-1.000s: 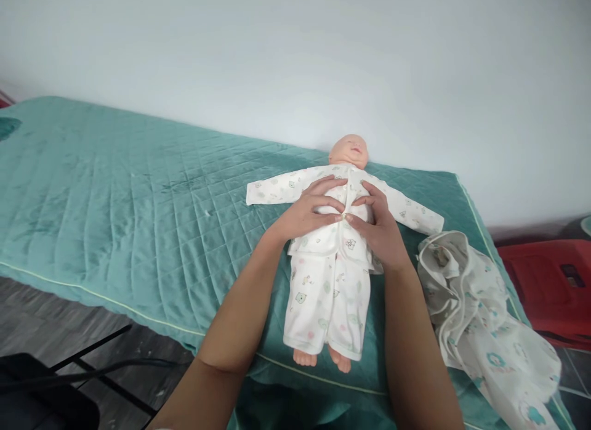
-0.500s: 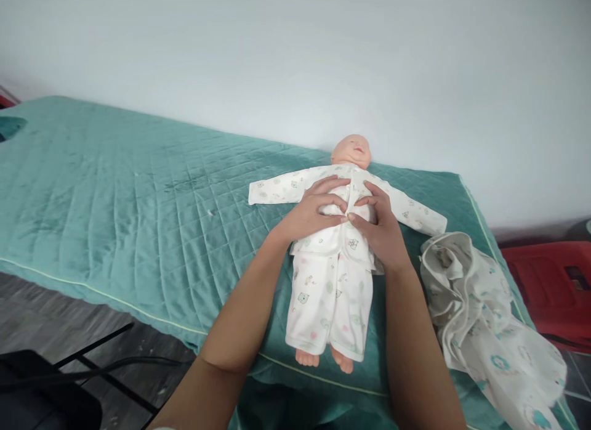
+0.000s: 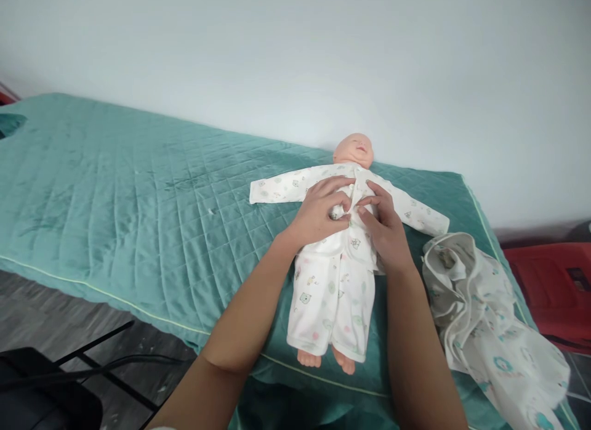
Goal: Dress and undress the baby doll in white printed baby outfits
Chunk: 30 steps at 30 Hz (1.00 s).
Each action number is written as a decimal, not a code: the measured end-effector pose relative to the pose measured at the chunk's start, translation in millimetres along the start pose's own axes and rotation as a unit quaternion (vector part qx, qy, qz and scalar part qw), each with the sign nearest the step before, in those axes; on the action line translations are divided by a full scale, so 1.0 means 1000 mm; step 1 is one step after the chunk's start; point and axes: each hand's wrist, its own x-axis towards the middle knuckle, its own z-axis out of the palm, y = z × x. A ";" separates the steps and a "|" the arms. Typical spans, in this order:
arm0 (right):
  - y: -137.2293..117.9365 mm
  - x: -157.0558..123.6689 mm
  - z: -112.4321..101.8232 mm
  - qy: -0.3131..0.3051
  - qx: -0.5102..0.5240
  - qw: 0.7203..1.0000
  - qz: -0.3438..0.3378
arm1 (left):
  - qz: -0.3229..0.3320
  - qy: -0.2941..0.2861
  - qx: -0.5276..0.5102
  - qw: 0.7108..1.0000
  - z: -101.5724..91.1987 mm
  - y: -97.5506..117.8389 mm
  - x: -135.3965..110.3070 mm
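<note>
A baby doll (image 3: 353, 148) lies on its back on a teal quilted bed (image 3: 138, 214), head toward the wall. It wears a white printed jacket (image 3: 286, 186) with the sleeves spread out and matching trousers (image 3: 330, 300); its bare feet stick out at the bed's near edge. My left hand (image 3: 318, 211) and my right hand (image 3: 385, 227) rest on the doll's chest. Both pinch the jacket's front edges where they meet at the middle, fingertips close together.
A crumpled pale printed cloth (image 3: 484, 319) lies on the bed to the right of the doll. A red box (image 3: 551, 282) stands on the floor at far right. Dark chair parts and a cable (image 3: 69, 368) are at lower left. A plain white wall runs behind.
Both hands have shifted slightly up the doll's chest along the jacket front, and the fingers have curled tighter. The doll has not moved.
</note>
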 end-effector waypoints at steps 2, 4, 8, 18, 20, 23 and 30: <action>-0.001 0.000 0.001 0.007 0.004 1.000 0.007 | 0.007 0.004 0.008 1.000 0.001 0.000 0.000; -0.002 0.000 0.003 0.011 0.008 1.000 0.011 | 0.018 0.003 0.016 1.000 0.001 -0.001 -0.001; -0.006 0.000 0.006 0.024 -0.005 1.000 0.007 | 0.037 -0.008 0.026 0.999 0.002 -0.003 0.000; -0.007 -0.001 0.011 0.079 0.121 0.989 0.037 | -0.019 -0.023 -0.159 0.987 -0.006 -0.009 0.001; -0.008 0.000 0.011 0.123 0.191 0.972 0.063 | -0.048 0.009 -0.246 0.968 -0.006 -0.012 0.001; -0.007 0.004 0.006 0.209 0.225 0.944 0.122 | -0.104 0.152 -0.353 0.917 -0.004 -0.020 0.003; 0.004 0.005 0.001 0.197 0.021 0.977 0.080 | -0.316 0.234 -0.217 0.894 0.000 -0.032 0.008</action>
